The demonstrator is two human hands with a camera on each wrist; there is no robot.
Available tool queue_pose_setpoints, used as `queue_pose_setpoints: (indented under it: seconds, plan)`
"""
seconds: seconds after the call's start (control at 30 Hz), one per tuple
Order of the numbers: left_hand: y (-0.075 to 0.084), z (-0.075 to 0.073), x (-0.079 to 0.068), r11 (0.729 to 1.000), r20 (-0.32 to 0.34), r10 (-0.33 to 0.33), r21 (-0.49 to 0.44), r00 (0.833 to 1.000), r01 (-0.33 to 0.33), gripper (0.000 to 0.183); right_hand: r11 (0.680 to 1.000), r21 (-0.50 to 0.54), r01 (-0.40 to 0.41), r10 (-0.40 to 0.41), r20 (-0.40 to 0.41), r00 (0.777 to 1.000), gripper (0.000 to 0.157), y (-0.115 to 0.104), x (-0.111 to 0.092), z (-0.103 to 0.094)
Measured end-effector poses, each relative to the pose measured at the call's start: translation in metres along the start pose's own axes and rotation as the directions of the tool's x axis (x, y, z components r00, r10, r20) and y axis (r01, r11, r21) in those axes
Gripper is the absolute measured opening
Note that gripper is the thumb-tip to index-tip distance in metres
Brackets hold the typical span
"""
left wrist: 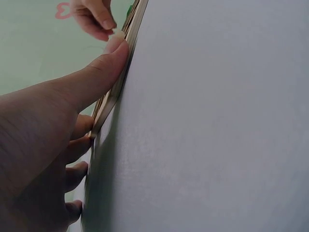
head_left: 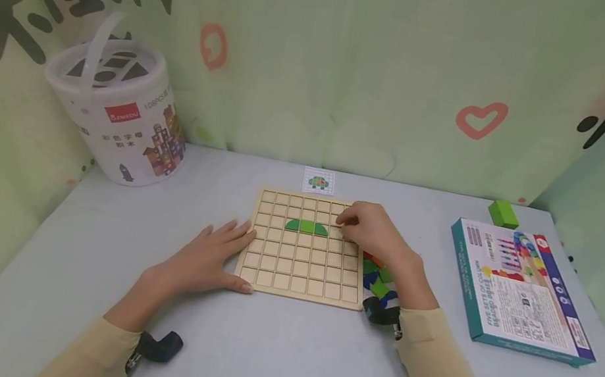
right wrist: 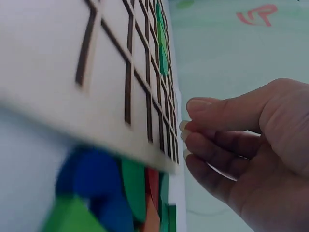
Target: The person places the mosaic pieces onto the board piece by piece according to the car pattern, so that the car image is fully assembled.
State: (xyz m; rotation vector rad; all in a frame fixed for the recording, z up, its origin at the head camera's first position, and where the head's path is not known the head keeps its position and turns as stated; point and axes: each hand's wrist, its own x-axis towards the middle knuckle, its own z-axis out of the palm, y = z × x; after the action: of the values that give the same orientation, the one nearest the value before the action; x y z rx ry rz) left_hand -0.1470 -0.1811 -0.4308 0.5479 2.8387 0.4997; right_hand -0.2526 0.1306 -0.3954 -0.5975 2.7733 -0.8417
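Observation:
A wooden grid board (head_left: 296, 295) lies on the table. In one of its rows a light green piece (head_left: 306, 226) sits between two dark green rounded pieces (head_left: 292, 225). My left hand (head_left: 211, 257) has its fingers spread, with fingertips and thumb at the board's left edge. Over the upper right cells is my right hand (head_left: 368, 231), its fingers bent toward the thumb. In the right wrist view, that thumb (right wrist: 217, 112) lies close to the fingertips; I cannot tell whether a small piece is between them. Beyond the board stands a small printed picture card (head_left: 318, 181).
Loose coloured pieces (head_left: 380, 288), green, blue and red, lie along the board's right edge, partly under the right forearm. A flat box (head_left: 528, 293) is at the right, with a green block (head_left: 504, 213) behind it. A white bucket (head_left: 116, 117) stands back left, before a curtain (head_left: 343, 88).

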Motion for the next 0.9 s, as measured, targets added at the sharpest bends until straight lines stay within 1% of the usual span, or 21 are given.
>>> queue_pose_setpoints:
  seconds: [0.13,0.23,0.3,0.4,0.5,0.67,0.73,0.8,0.9]
  plan:
    - [0.0,0.001,0.0,1.0,0.0,-0.001,0.009,1.0,0.001,0.108,0.997,-0.052,-0.063,0.062,-0.019,0.998,0.025,0.012,-0.008,-0.011]
    - [0.0,0.001,0.0,1.0,-0.006,-0.001,0.013,1.0,0.001,0.108,0.989,-0.092,-0.117,0.115,-0.022,0.993,0.027,0.019,-0.013,-0.015]
    - [0.001,0.0,0.0,1.0,-0.007,0.004,0.014,1.0,-0.004,0.108,0.982,-0.108,-0.155,0.155,-0.01,0.988,0.028,0.024,-0.017,-0.016]
    - [0.001,0.001,0.0,1.0,-0.009,0.009,0.015,1.0,-0.009,0.108,0.976,-0.113,-0.185,0.189,0.022,0.982,0.028,0.028,-0.02,-0.017]
    - [0.001,0.001,-0.001,1.0,-0.011,0.013,0.02,1.0,-0.012,0.108,0.977,-0.112,-0.182,0.186,0.03,0.982,0.025,0.028,-0.02,-0.017]
    - [0.001,0.001,-0.001,1.0,-0.012,0.016,0.018,1.0,-0.016,0.107,0.983,-0.126,-0.136,0.139,0.011,0.99,0.013,0.027,-0.02,-0.017]
    - [0.002,0.0,-0.001,1.0,-0.012,0.017,0.017,1.0,-0.016,0.107,0.983,-0.129,-0.131,0.134,0.016,0.991,0.013,0.027,-0.02,-0.016]
    - [0.002,0.0,-0.001,1.0,-0.012,0.017,0.016,1.0,-0.017,0.107,0.982,-0.126,-0.14,0.145,0.034,0.989,0.016,0.025,-0.021,-0.016]
    - [0.002,-0.001,-0.001,1.0,-0.012,0.018,0.014,1.0,-0.018,0.107,0.976,-0.136,-0.17,0.18,0.068,0.981,0.027,0.023,-0.021,-0.017]
